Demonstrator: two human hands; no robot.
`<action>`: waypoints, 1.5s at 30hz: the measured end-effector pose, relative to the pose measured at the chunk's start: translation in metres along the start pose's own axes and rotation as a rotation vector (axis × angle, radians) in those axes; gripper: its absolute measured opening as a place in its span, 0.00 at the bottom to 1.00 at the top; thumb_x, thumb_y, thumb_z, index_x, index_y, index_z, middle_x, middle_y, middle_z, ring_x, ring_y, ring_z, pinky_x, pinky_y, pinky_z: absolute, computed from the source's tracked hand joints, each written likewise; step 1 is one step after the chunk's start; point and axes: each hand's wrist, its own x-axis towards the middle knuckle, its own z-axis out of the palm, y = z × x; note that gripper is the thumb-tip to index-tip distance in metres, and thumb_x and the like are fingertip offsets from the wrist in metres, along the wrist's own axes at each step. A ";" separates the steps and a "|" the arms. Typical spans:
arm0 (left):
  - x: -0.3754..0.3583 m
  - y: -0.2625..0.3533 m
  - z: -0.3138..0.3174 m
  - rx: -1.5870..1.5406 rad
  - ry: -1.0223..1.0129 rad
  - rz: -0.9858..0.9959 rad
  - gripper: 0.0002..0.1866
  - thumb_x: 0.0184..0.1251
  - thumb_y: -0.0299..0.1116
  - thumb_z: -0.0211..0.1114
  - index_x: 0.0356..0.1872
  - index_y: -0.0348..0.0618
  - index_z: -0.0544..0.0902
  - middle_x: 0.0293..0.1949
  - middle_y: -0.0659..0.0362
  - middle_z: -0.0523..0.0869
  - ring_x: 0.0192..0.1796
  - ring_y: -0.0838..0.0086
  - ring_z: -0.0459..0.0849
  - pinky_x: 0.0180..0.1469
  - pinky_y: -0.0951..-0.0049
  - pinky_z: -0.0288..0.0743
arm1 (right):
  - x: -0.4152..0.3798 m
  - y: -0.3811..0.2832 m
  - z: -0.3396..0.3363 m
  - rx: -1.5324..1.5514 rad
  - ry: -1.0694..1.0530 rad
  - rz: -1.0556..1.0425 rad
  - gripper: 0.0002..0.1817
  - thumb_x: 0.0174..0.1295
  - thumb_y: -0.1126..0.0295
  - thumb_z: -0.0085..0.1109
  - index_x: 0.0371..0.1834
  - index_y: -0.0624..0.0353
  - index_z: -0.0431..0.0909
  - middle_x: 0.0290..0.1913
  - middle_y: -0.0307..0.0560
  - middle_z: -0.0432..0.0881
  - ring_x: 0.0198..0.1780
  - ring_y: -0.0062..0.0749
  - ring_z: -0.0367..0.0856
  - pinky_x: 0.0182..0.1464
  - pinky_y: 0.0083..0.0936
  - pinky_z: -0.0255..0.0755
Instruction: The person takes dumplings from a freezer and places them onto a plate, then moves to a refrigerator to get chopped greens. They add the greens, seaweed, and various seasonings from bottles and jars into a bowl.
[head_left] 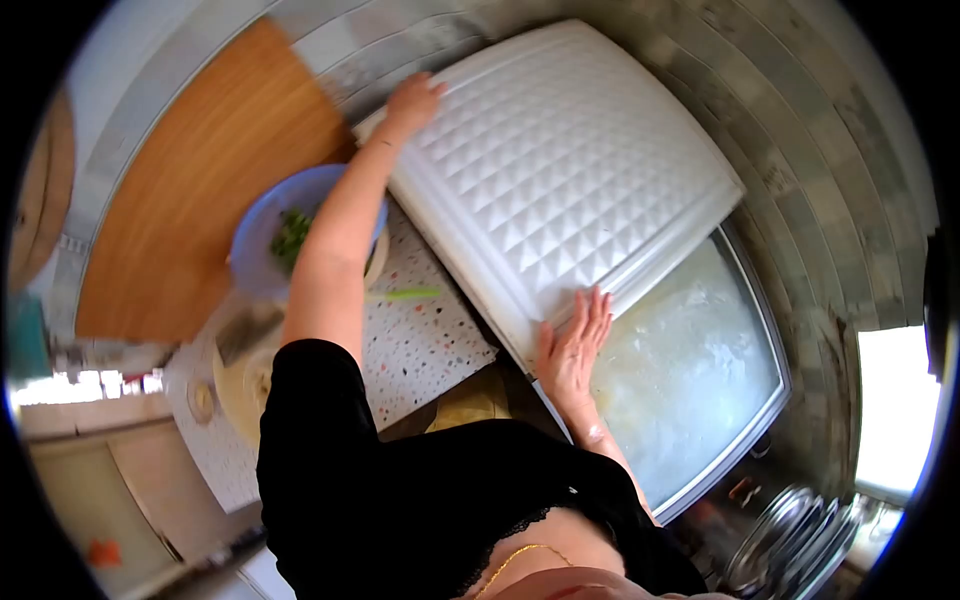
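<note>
A large white lid (575,150) with a raised diamond pattern sits askew over a box with a grey frame (770,330). The lid leaves part of a pale, frosted-looking panel (690,370) exposed. At the lid's far left edge, my left hand (412,106) has its fingers curled at the rim. My right hand (572,350) lies on the near edge of the lid, fingers spread and thumb apart, with its wrist over the panel. Beneath my left forearm stands a blue bowl (258,255) holding green leaves (290,238).
A speckled counter (420,345) lies left of the box, bearing a green stalk (405,294). A wooden board (215,190) leans on the tiled wall (800,120). Metal trays (795,535) stand at the lower right. Something yellow (470,402) is below the counter's edge.
</note>
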 end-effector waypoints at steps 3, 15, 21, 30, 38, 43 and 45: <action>0.054 -0.031 0.011 0.091 -0.205 0.097 0.29 0.75 0.52 0.43 0.44 0.37 0.84 0.48 0.41 0.83 0.54 0.47 0.79 0.58 0.52 0.71 | -0.009 -0.005 -0.005 0.003 0.020 0.042 0.36 0.59 0.66 0.58 0.68 0.72 0.56 0.72 0.69 0.52 0.76 0.65 0.44 0.74 0.56 0.37; 0.118 -0.106 0.048 -0.125 -0.322 -0.201 0.40 0.71 0.65 0.42 0.52 0.31 0.81 0.51 0.39 0.82 0.57 0.49 0.79 0.58 0.57 0.71 | -0.018 -0.003 -0.024 0.143 0.024 0.069 0.33 0.60 0.63 0.57 0.66 0.70 0.62 0.71 0.63 0.58 0.76 0.57 0.47 0.75 0.50 0.40; 0.118 -0.105 0.001 -0.390 -0.395 -0.214 0.42 0.69 0.67 0.43 0.55 0.30 0.78 0.54 0.43 0.82 0.58 0.52 0.79 0.59 0.59 0.71 | -0.028 0.003 -0.021 0.153 0.051 0.026 0.33 0.60 0.64 0.57 0.67 0.68 0.61 0.72 0.61 0.56 0.77 0.55 0.46 0.74 0.55 0.39; 0.019 0.063 -0.289 -0.348 -0.391 -0.051 0.39 0.57 0.57 0.69 0.55 0.28 0.75 0.47 0.50 0.83 0.44 0.70 0.81 0.52 0.68 0.73 | -0.049 0.015 -0.008 0.254 0.107 -0.105 0.36 0.64 0.62 0.53 0.73 0.61 0.53 0.76 0.60 0.49 0.78 0.54 0.38 0.75 0.57 0.31; -0.112 0.221 -0.388 -0.002 0.030 0.438 0.44 0.52 0.51 0.74 0.61 0.24 0.69 0.55 0.43 0.77 0.56 0.65 0.78 0.56 0.70 0.72 | -0.072 0.046 0.015 0.397 0.192 -0.107 0.40 0.68 0.58 0.51 0.76 0.61 0.43 0.77 0.65 0.40 0.78 0.61 0.34 0.75 0.53 0.35; -0.199 0.337 -0.426 0.290 -0.064 0.650 0.26 0.54 0.50 0.73 0.35 0.36 0.76 0.31 0.59 0.75 0.36 0.76 0.73 0.39 0.76 0.70 | -0.069 0.062 -0.061 0.689 -0.105 -0.021 0.37 0.71 0.55 0.48 0.74 0.66 0.48 0.73 0.70 0.52 0.75 0.60 0.51 0.74 0.42 0.50; -0.239 0.363 -0.425 0.235 0.077 1.009 0.23 0.55 0.48 0.71 0.25 0.42 0.68 0.24 0.65 0.64 0.28 0.81 0.62 0.29 0.76 0.60 | -0.077 0.042 -0.118 0.633 0.111 -0.117 0.37 0.72 0.53 0.46 0.73 0.71 0.49 0.72 0.70 0.55 0.74 0.56 0.54 0.74 0.39 0.52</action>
